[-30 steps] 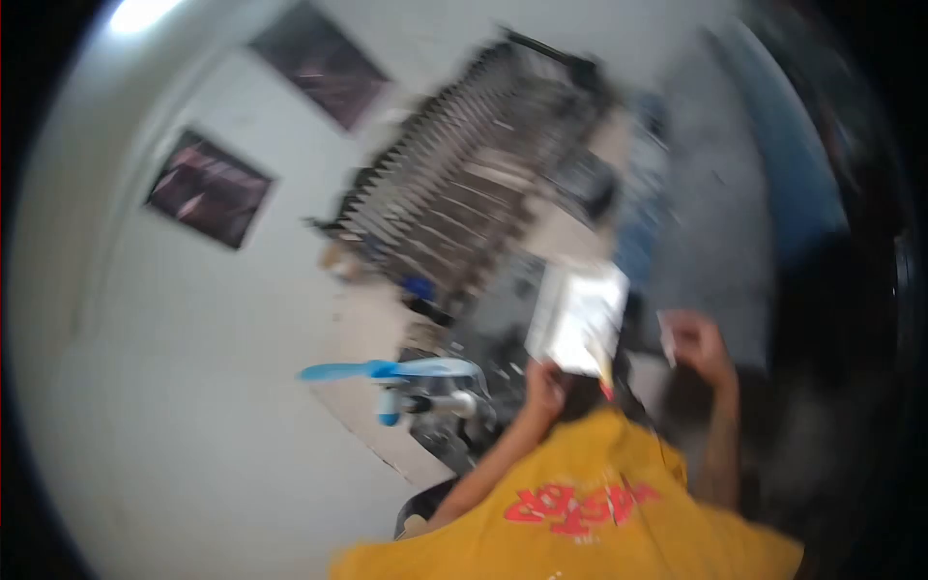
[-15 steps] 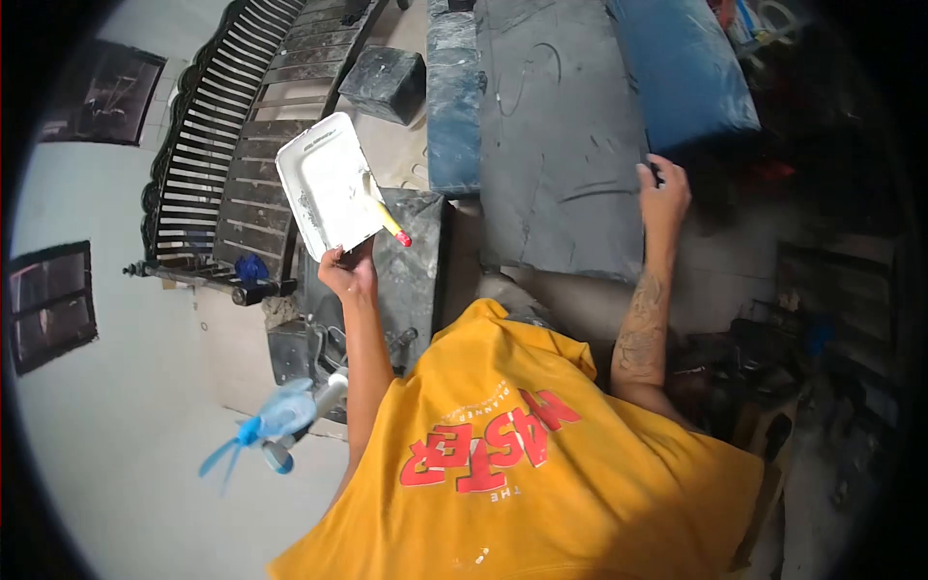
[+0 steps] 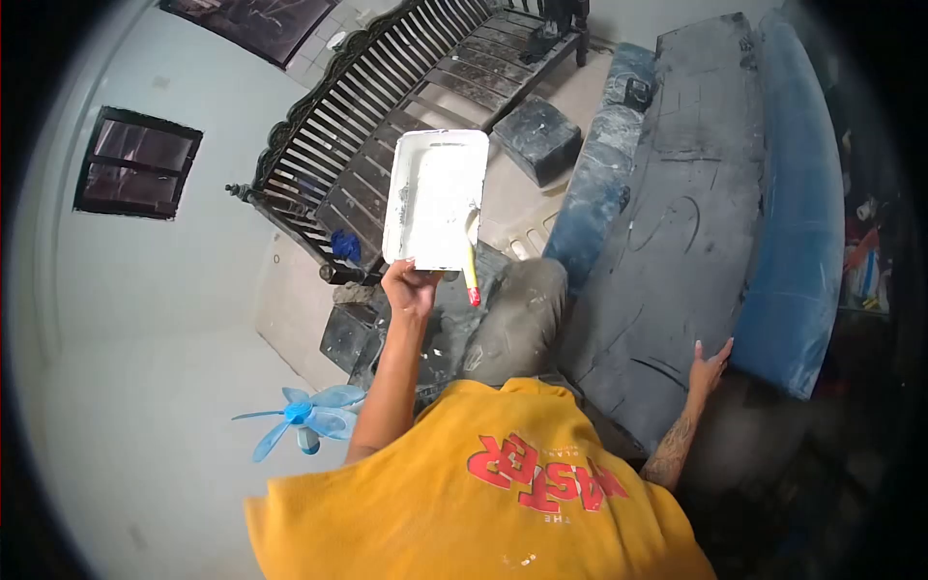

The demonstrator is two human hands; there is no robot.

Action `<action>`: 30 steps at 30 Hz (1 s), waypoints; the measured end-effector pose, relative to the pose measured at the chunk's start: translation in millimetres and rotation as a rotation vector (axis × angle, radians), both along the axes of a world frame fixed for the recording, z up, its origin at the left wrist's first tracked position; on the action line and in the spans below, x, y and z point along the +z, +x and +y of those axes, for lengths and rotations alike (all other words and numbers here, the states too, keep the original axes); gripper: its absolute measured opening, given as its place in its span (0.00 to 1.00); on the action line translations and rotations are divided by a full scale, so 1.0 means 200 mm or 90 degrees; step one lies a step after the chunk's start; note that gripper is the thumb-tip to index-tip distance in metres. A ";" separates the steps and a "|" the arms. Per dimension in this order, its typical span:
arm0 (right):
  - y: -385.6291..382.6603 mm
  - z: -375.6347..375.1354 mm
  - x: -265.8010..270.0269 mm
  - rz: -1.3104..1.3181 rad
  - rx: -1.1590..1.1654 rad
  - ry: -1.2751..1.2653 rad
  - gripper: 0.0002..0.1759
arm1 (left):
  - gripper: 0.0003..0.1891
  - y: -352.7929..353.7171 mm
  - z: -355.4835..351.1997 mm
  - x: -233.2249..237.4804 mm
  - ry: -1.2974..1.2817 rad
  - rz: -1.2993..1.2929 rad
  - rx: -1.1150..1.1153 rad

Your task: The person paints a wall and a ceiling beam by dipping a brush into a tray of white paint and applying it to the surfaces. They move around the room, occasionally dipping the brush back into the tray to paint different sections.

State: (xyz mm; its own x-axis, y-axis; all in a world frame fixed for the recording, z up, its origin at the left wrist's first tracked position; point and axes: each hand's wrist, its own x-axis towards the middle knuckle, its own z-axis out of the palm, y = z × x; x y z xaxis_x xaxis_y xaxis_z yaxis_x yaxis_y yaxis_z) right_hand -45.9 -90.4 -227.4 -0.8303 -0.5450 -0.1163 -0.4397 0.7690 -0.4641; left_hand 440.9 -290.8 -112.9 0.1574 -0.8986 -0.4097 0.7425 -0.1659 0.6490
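Note:
My left hand [image 3: 410,290] grips the near edge of a white paint tray [image 3: 391,232], holding it up in front of me. White paint covers the tray's inside, and a paintbrush [image 3: 472,274] with a yellow, red-tipped handle rests over its right corner. To the right, my right hand [image 3: 710,367] lies with fingers apart at the edge of a long, dusty dark-grey board [image 3: 677,261]. Nothing is in that hand.
Blue padded lengths [image 3: 797,261] flank the board. A dark slatted wooden bench [image 3: 367,135] stands at the back left, with a black box [image 3: 536,138] before it. A blue fan [image 3: 300,413] is at my lower left.
My view has swung left and a leg now shows beside the board. The tray stays in my left hand, more upright. My right hand has come down onto the board's edge.

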 end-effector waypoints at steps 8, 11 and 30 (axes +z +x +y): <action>0.07 0.08 0.04 0.016 0.043 0.047 0.45 | 0.23 0.05 -0.16 -0.13 -0.036 0.026 -0.120; 0.07 0.07 0.01 0.021 0.036 0.037 0.45 | 0.19 -0.09 -0.21 -0.22 -0.029 0.053 -0.136; 0.22 -0.02 -0.01 0.067 -0.203 0.033 0.42 | 0.30 -0.18 -1.75 -0.84 0.105 0.192 -0.494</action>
State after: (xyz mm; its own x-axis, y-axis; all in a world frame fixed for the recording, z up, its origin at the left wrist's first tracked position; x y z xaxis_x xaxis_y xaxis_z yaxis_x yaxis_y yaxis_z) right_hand -2.8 -94.8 -229.5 -0.9671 -0.2510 -0.0414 -0.2163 0.8967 -0.3862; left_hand 405.2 -640.7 -281.7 -0.6163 -0.6318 -0.4700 0.5169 -0.7749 0.3638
